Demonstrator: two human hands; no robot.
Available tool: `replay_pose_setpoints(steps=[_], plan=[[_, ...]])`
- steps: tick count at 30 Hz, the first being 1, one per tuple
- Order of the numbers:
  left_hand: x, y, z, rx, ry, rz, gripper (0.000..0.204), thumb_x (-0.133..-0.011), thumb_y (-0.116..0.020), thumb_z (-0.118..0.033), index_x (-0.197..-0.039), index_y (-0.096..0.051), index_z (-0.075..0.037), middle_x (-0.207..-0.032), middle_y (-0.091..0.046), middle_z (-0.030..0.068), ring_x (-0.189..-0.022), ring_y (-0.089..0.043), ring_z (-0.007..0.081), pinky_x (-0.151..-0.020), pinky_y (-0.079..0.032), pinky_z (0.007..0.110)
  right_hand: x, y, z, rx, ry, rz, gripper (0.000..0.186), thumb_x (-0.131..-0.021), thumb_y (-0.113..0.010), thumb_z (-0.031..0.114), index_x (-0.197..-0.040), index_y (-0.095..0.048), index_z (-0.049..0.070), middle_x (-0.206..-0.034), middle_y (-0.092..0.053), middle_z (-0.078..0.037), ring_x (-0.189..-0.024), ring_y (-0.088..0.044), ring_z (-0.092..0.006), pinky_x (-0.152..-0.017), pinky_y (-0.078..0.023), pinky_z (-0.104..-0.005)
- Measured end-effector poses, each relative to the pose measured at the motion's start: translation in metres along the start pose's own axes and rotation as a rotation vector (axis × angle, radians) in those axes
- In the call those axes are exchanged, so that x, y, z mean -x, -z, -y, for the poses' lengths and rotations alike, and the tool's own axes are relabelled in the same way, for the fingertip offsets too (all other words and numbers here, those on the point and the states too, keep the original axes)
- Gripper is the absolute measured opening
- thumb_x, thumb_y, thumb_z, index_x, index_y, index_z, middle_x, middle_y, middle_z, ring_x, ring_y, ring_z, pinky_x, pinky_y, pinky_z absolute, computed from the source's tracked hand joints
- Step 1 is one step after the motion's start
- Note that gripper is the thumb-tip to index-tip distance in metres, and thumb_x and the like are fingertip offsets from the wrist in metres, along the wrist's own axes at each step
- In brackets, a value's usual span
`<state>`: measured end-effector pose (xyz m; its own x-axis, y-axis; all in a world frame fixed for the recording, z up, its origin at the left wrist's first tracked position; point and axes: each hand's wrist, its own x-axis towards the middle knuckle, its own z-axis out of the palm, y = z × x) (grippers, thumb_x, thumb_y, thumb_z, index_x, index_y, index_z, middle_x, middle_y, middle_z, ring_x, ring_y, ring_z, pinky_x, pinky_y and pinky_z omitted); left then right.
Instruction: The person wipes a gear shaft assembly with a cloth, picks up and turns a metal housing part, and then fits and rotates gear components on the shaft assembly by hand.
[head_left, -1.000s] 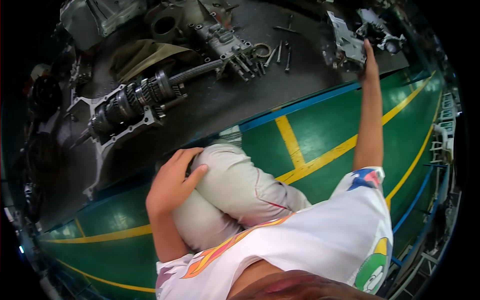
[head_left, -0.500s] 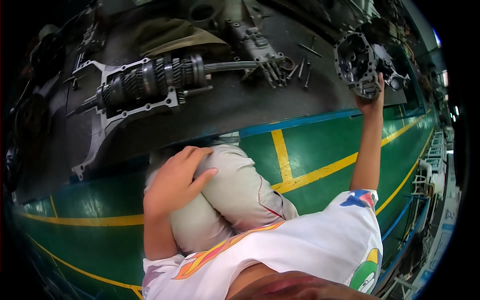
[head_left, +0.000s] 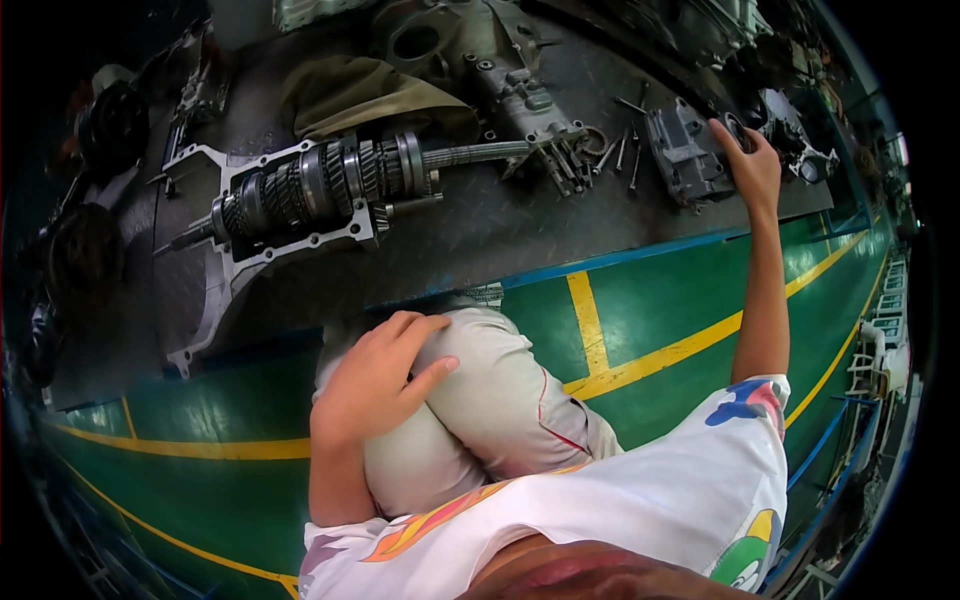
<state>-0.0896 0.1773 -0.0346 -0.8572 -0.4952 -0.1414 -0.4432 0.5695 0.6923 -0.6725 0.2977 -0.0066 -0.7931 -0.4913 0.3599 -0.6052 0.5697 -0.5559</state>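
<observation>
Right arm stretched toward two o'clock, right hand gripping a metal casing; left hand lies loosely open on the knees.

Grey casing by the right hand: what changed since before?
The grey casing has turned, hiding its hollow side, and shifted left toward the loose bolts. The right hand moved from its lower edge to its right end. The left hand stayed on the legs.

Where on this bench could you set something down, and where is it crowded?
The widest bare bench patch lies between the gear set and the blue front edge, reaching right toward the grey casting at the right hand. Another seems left of the pale casing arm. Crowded: around the bolts and housing, and right of the casting.
</observation>
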Motion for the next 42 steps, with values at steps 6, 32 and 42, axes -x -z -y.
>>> replay_pose_setpoints(steps=[6, 32, 42], plan=[[-0.006, 0.002, -0.007, 0.021, 0.039, 0.022, 0.049, -0.106, -0.075, -0.033, -0.146, -0.069, -0.005, -0.140, -0.070, 0.0186, -0.124, -0.071, 0.0424, -0.102, -0.060, 0.044, 0.010, -0.013, -0.004, 0.218, -0.019, -0.026, 0.088, -0.083, -0.084, 0.081, -0.128, -0.084, 0.005, -0.115, -0.085, -0.020, -0.112, -0.082, -0.0361, -0.100, -0.060, -0.0448], [-0.004, 0.002, -0.002, 0.061, 0.049, 0.019, 0.051, -0.103, -0.078, -0.032, -0.146, -0.069, -0.005, -0.139, -0.069, 0.0190, -0.124, -0.067, 0.0435, -0.105, -0.055, 0.047, 0.233, -0.034, 0.081, -1.337, -0.827, 0.201, 0.048, -0.106, -0.079, 0.041, -0.136, -0.066, 0.006, -0.126, -0.077, -0.008, -0.098, -0.079, -0.0201, -0.060, -0.052, -0.0209], [-0.003, 0.007, -0.005, 0.068, 0.009, 0.031, 0.051, -0.103, -0.077, -0.031, -0.146, -0.069, -0.004, -0.141, -0.068, 0.0200, -0.118, -0.070, 0.0424, -0.098, -0.058, 0.045, 0.271, -0.049, 0.105, -1.295, -0.738, 0.097, 0.039, -0.101, -0.089, 0.030, -0.116, -0.059, 0.011, -0.110, -0.075, -0.006, -0.094, -0.078, -0.0140, -0.064, -0.054, -0.0218]])
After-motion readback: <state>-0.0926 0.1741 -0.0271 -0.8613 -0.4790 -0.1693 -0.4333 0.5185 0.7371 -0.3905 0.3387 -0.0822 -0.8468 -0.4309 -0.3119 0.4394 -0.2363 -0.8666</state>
